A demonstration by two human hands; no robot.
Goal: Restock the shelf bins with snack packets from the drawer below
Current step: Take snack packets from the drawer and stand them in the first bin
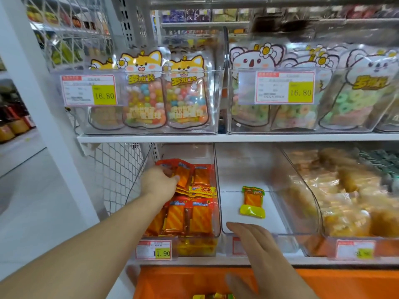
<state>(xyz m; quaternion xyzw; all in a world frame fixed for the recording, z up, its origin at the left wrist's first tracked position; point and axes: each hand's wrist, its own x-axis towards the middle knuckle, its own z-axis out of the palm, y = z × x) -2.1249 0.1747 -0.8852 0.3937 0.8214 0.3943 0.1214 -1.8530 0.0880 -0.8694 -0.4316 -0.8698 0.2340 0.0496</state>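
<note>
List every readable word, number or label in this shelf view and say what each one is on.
"16.80": yellow patch of the price tag on the upper left bin.
"16.80": price tag on the upper right bin.
"11.90": price tag below the orange packet bin.
Bottom right price tag: too blurred to read.
Candy bags: large stylised Chinese lettering, not clearly legible.
Fine print on all tags and the small packets: too small.
</note>
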